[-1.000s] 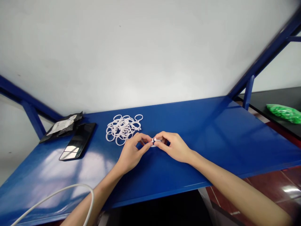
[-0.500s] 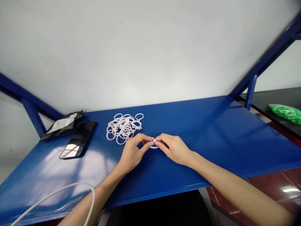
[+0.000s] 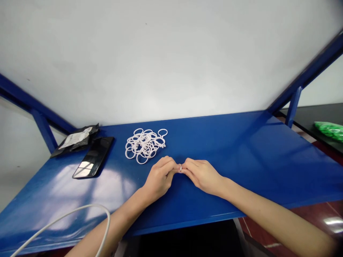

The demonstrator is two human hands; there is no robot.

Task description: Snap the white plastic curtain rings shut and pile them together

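Note:
My left hand (image 3: 161,177) and my right hand (image 3: 201,175) meet fingertip to fingertip over the blue table. Between the pinched fingers shows a small piece of a white ring (image 3: 180,168); the fingers hide most of it. Both hands are closed on this ring, one from each side. Just beyond my left hand lies a loose pile of similar white rings (image 3: 144,144), tangled together, with a single loop sticking out to the right.
On the left lie a black smartphone (image 3: 93,157) and a black plastic bag (image 3: 76,140) with a white label. A white cable (image 3: 64,215) arcs over my left forearm. Blue metal braces (image 3: 293,106) flank the white panel behind the blue table (image 3: 241,142). Far right is a green bundle (image 3: 329,130).
Both hands have shifted slightly nearer me, and the left fingers have curled more tightly. The ring's lower curve, visible before beneath the fingertips, is now hidden. The whole view has moved a little.

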